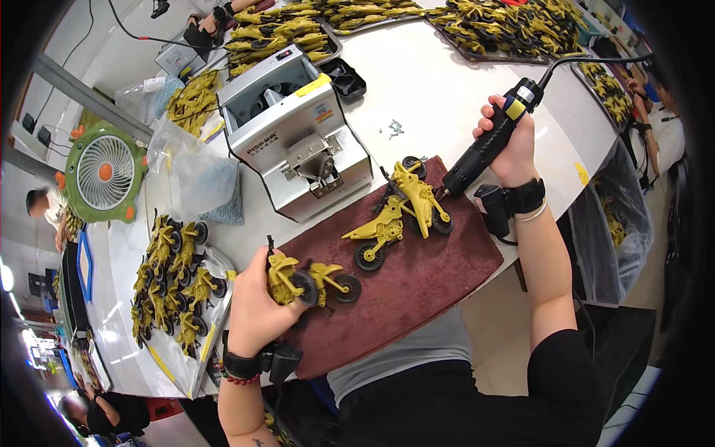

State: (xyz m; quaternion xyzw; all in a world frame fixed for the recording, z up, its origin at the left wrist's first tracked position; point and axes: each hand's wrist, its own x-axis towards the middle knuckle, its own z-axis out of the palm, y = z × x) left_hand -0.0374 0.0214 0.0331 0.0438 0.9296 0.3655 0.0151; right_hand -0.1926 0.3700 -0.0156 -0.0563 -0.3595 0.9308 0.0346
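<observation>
My left hand [252, 311] is closed around yellow toy motorcycle parts with black wheels [281, 277], above the left end of a dark red cloth mat [406, 302]. Its fingers partly hide them, so I cannot tell how many pieces it holds. Wrapped in my right hand [515, 149] is a black corded electric screwdriver [477, 158], tilted with its tip down to the left. The tip is close to more yellow toy motorcycle parts [415, 195] lying on the mat. Beside these, to the left, is another yellow piece with a black wheel [383, 227].
A silver screw feeder [287, 141] stands behind the mat, with loose screws [395, 128] to its right. Finished-looking yellow toy motorcycles [175, 276] are heaped at left. Trays of yellow parts [506, 30] line the back. A green fan [106, 171] and plastic bags [195, 167] stand far left.
</observation>
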